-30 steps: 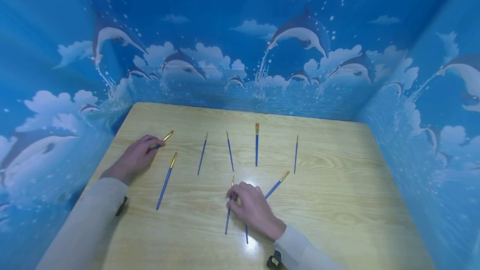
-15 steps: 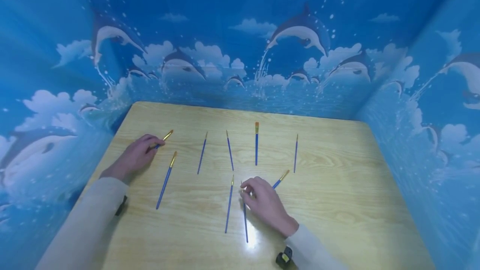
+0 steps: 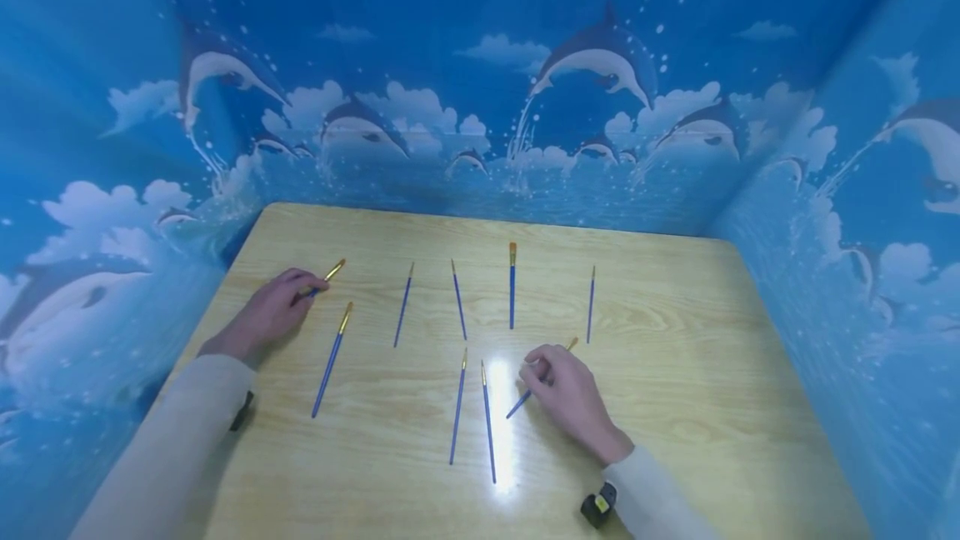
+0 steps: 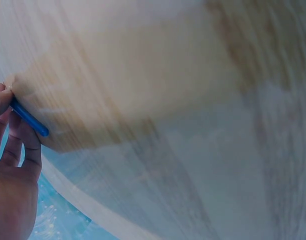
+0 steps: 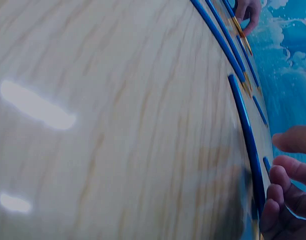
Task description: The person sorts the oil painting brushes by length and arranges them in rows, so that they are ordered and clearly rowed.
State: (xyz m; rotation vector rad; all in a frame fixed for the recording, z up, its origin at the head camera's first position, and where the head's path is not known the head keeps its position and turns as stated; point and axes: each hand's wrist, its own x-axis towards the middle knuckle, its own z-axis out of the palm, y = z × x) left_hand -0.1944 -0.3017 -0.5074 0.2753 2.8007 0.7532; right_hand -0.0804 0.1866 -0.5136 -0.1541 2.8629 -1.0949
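Observation:
At the table's left side in the head view, my left hand (image 3: 281, 311) pinches a paintbrush (image 3: 337, 270). Its blue handle (image 4: 29, 117) shows between thumb and fingers in the left wrist view. My right hand (image 3: 572, 394) hovers over a slanted paintbrush (image 3: 517, 405), hiding the brush's middle. In the right wrist view that hand's thumb and fingers (image 5: 288, 172) are loosely bent with a gap between them, and the brush's blue handle (image 5: 247, 137) runs alongside. Two thin brushes, one farther left (image 3: 458, 411) and one nearer (image 3: 488, 423), lie left of my right hand.
A longer brush (image 3: 332, 361) lies by my left hand. Along the back are thin brushes, including a left one (image 3: 404, 304), a middle one (image 3: 459, 300) and a right one (image 3: 591, 304), plus a flat wide brush (image 3: 512, 286). Dolphin-printed curtains (image 3: 450, 65) enclose the wood-grain table (image 3: 690, 373).
My right hand has moved right, from the left thin brush past the nearer one to the slanted brush. The brushes stay in place, and my left hand keeps its pinch.

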